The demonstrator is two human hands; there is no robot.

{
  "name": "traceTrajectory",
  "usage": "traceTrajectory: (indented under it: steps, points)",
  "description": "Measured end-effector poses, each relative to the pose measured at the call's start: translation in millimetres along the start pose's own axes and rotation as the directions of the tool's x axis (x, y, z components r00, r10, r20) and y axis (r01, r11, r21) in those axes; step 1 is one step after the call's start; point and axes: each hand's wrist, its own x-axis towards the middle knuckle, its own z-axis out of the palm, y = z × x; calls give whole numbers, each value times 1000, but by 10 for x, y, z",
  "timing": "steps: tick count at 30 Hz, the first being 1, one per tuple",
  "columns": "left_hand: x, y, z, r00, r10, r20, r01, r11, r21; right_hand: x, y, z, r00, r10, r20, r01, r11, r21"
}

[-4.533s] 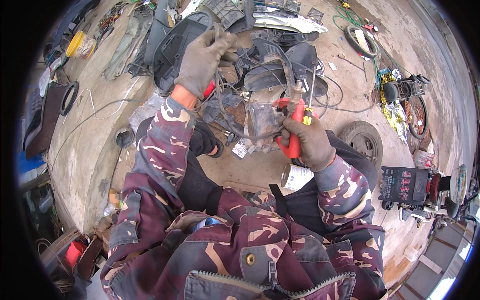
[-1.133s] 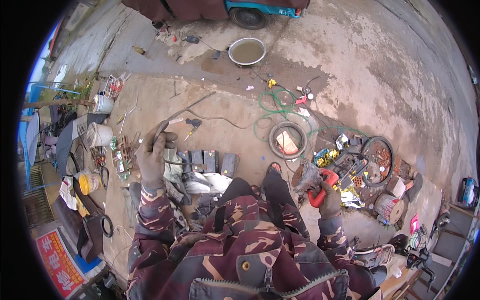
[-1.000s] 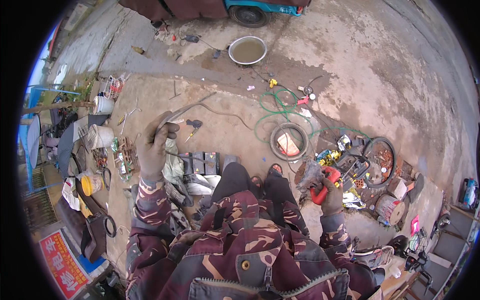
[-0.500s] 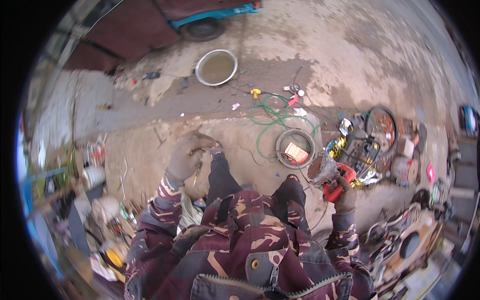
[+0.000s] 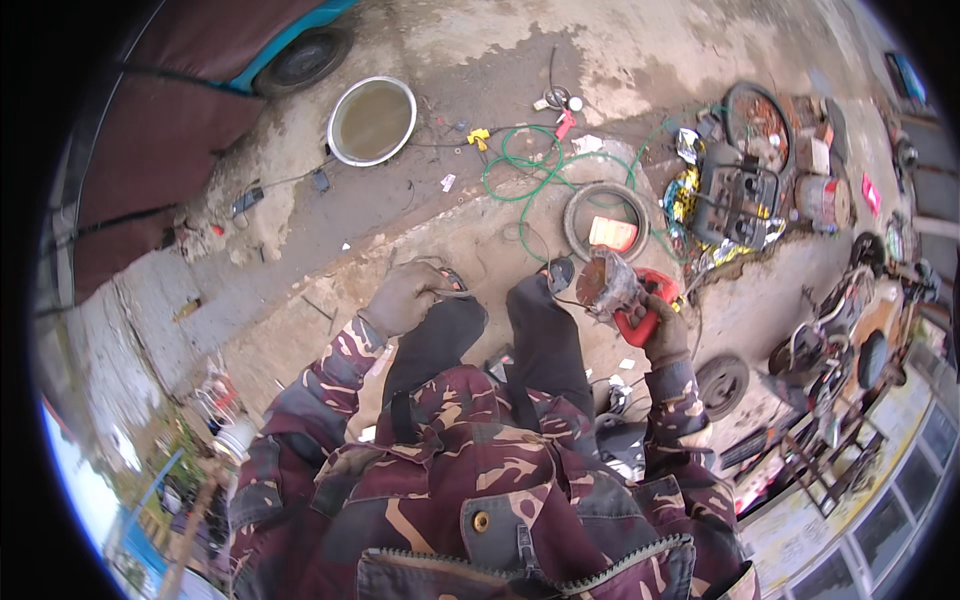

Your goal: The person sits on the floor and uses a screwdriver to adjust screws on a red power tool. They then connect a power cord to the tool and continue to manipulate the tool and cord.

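Note:
My left hand (image 5: 400,298) is in front of my left knee, its fingers curled together. Something thin seems to show at the fingertips, too small to name. To the right, my right hand (image 5: 667,328) grips the red loop-shaped handle of a red-handled tool (image 5: 632,322). This tool has a round, worn grey head (image 5: 605,280) tilted up, with a brownish face. Just beyond it lies a small tyre (image 5: 573,222) on the ground, with an orange-and-white packet (image 5: 612,234) inside its ring.
A metal basin of murky water (image 5: 372,120) stands far left. Green hose (image 5: 520,165) coils ahead, near a yellow connector (image 5: 478,138). A black metal frame (image 5: 735,195), another tyre (image 5: 783,120) and a round tin (image 5: 822,203) crowd the right. A wheel (image 5: 722,388) lies near right.
The view has turned, and ground objects have shifted within it. My left hand's fingers have drawn in from a more stretched pose. My right hand still holds the red-handled tool.

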Motion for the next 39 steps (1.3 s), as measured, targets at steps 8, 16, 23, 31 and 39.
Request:
traceTrajectory:
  steps: [8, 16, 23, 31, 39]
  points:
    - [343, -564, 107, 988, 51, 149, -48, 999, -26, 127, 379, -32, 974, -227, -7, 208, 906, -368]
    - [801, -1747, 99, 931, 158, 330, -130, 986, -107, 320, 1164, -175, 951, -173, -257, 246, 926, 285]
    - [1277, -2477, 501, 846, 99, 524, -91, 995, -40, 993, 2032, -893, 871, -186, -455, 351, 884, 310]
    - [2368, -3657, 2054, 556, 196, 808, -469, 876, 110, 2612, 3011, -2471, 777, -159, -609, 400, 872, 282]
    - [3215, -4232, 2998, 428, 328, 842, -688, 722, 68, 3435, 3688, -3238, 635, -323, -701, 539, 836, 103]
